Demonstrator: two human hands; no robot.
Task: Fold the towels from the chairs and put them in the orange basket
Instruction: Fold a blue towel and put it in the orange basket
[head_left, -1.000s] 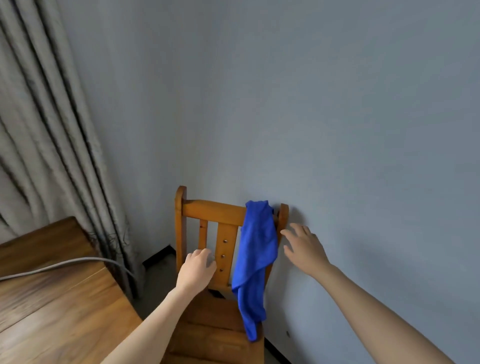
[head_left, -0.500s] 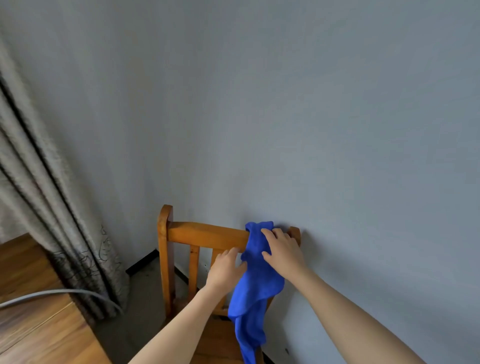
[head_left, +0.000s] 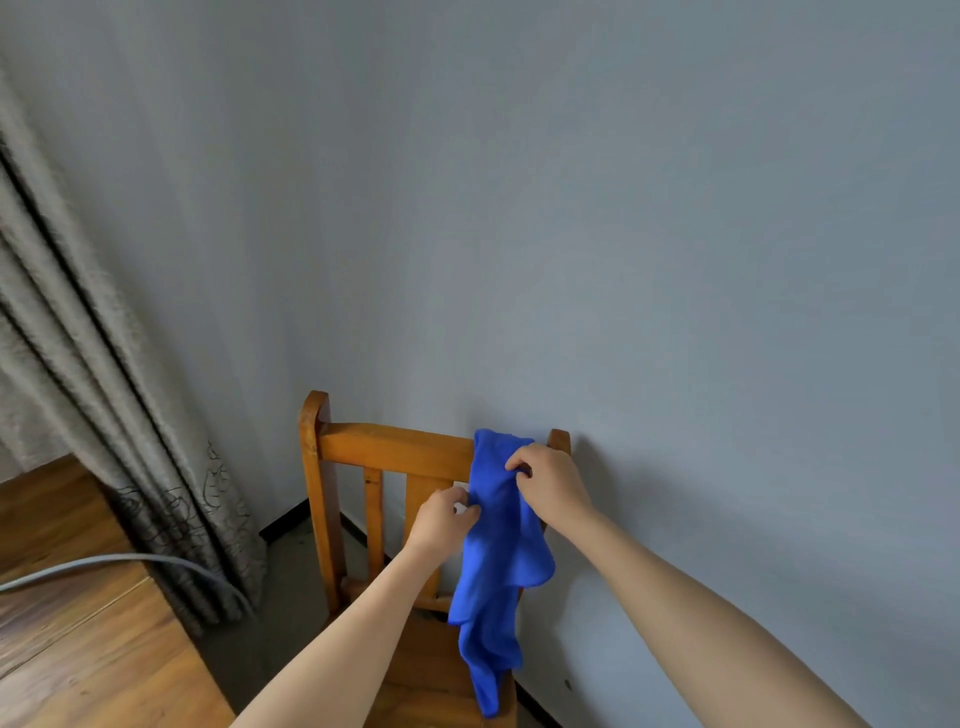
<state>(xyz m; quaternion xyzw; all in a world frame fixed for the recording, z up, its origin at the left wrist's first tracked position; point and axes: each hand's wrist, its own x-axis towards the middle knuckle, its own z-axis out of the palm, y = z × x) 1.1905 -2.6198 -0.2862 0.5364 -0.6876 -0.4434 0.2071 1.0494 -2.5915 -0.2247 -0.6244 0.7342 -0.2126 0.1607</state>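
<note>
Now both hands closed on the blue towel (head_left: 501, 545) draped over the chair (head_left: 395, 449) back, right hand (head_left: 548, 480) pinching near the top, left hand (head_left: 441, 519) newly gripping its edge, ready to lift off

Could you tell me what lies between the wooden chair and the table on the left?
In the head view, bare grey floor and the curtain's hem separate chair from table.

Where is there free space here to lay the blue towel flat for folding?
The wooden table at lower left is mostly bare; only a grey cable crosses it near the curtain. The chair seat is crowded: the blue towel hangs over it and both arms cover it.
</note>
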